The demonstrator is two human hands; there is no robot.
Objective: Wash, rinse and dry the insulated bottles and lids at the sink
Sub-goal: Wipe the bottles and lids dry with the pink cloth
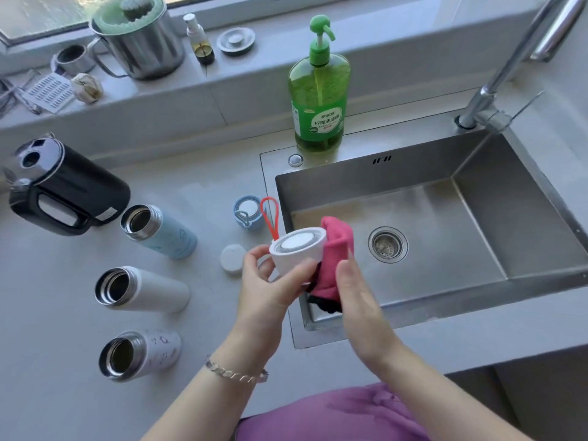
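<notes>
Left hand (267, 288) curls round the white lid (296, 253); right hand (356, 291) grips the pink cloth (335, 249) at its three o'clock. Probably drying: turn the lid, wipe into the rim.

- The faucet (521, 55), behind the sink (445, 224): its top runs out past the upper edge.
- The sink: right rim cut by the right edge.
- The pink cloth (337, 249), over the sink's left rim: partly hidden behind the white lid (296, 253) and right hand (356, 294).
- Far left of the sink: cut-off metal utensils (9, 93), unidentifiable.
</notes>
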